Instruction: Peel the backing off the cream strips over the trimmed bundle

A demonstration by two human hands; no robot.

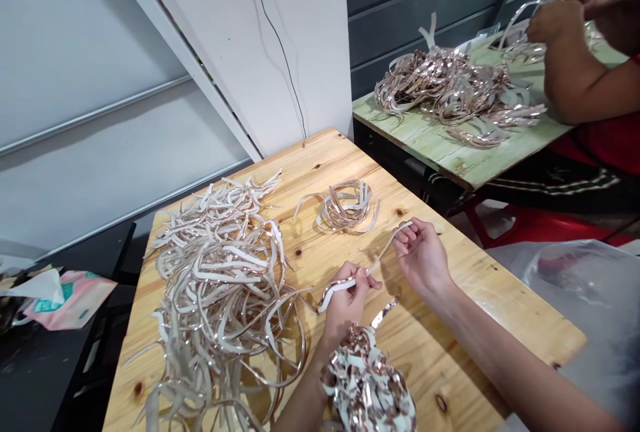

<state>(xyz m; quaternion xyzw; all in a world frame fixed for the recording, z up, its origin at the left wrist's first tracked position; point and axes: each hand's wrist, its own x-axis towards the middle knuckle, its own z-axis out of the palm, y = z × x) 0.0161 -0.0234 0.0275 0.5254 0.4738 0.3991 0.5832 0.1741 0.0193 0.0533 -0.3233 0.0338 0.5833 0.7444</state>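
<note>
My left hand (346, 299) is closed in a pinch on a thin white and rose-gold foil strip (383, 250). One end of the strip lies across the back of that hand. To the right and slightly higher, my right hand (423, 252) grips the same strip with curled fingers, so a short length runs between the two hands. A dense crumpled bundle of shiny foil strips (373, 379) sits against my left forearm, and how it is held there is hidden. Left of my hands spreads a large tangled pile of similar strips (220, 299).
A small coil of strips (347, 205) lies beyond my hands on the wooden table (500, 319). At a green table (435, 152), another person's hands (565, 19) work beside a heap of strips (450, 85). Clear plastic (565, 285) and a red stool (515, 222) stand right; a tissue pack (75, 299) lies left.
</note>
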